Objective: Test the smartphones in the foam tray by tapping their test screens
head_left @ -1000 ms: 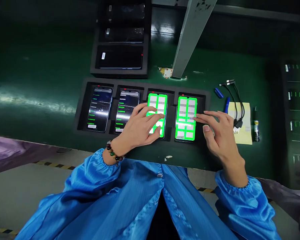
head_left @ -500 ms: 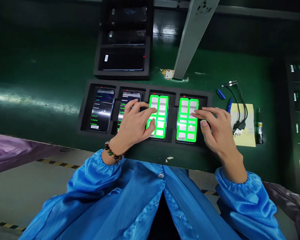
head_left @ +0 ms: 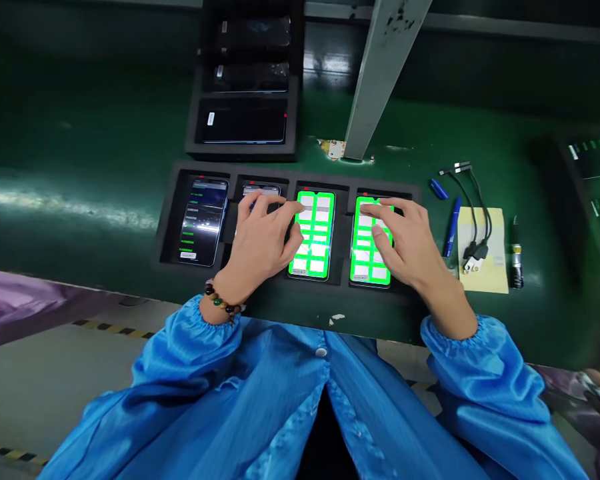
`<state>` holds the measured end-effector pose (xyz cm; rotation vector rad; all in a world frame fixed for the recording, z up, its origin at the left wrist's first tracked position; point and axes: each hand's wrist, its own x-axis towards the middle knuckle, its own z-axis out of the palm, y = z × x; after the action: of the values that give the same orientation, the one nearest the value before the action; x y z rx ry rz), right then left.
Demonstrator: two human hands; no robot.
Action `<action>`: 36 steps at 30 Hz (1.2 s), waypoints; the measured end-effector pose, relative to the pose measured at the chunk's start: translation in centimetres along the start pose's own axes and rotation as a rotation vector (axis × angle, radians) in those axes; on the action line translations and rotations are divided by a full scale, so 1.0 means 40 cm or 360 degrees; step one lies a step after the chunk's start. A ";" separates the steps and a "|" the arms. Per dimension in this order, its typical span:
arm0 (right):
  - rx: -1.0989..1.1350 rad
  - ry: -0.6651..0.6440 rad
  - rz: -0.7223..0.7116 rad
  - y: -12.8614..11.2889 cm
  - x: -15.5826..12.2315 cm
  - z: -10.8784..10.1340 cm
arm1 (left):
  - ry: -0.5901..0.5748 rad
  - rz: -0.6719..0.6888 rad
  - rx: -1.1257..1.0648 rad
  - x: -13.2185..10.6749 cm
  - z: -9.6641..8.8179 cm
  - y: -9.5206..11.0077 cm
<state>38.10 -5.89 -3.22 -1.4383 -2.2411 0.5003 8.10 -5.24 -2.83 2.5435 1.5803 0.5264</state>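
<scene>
A black foam tray (head_left: 234,175) holds several smartphones in a row in front of me. Two of them, a middle phone (head_left: 320,235) and the rightmost phone (head_left: 365,255), show bright green grids with white blocks. My left hand (head_left: 263,237) is open, its index fingertip at the upper left of the middle phone's screen. Under that hand the second phone (head_left: 264,191) is mostly hidden. My right hand (head_left: 405,240) is open as well, with the index fingertip at the upper part of the rightmost phone's screen. The leftmost phone (head_left: 205,220) has a dark screen with green text.
Behind stands another black tray (head_left: 193,133) of dark phones. A metal post (head_left: 380,80) rises from the green bench. To the right lie a blue pen (head_left: 453,227), its cap (head_left: 439,189), black cables (head_left: 487,227) on yellow paper (head_left: 493,267), and a black pen-like tool (head_left: 517,260). Another tray (head_left: 590,173) is at the right edge.
My right hand has moved left across the rightmost phone's screen. My left fingertip has shifted up and left on the middle phone. The tray at the far right has shifted and turned.
</scene>
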 end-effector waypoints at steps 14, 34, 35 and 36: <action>-0.0077 0.0197 0.0202 0.064 -0.063 -0.047 | -0.0108 0.0159 -0.0113 0.054 0.031 0.076; 0.0167 0.0514 0.0263 0.033 -0.054 0.031 | 0.0089 -0.1219 0.0051 -0.217 -0.115 -0.330; 0.0171 0.0520 0.0265 0.033 -0.051 0.030 | 0.0127 -0.1188 0.0067 -0.216 -0.111 -0.332; 0.0168 0.0522 0.0267 0.033 -0.048 0.029 | 0.0172 -0.1169 0.0078 -0.212 -0.108 -0.334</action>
<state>39.18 -7.19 -5.19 -1.5372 -1.8234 0.3946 -8.15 -7.06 -4.34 1.7667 2.3891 0.5283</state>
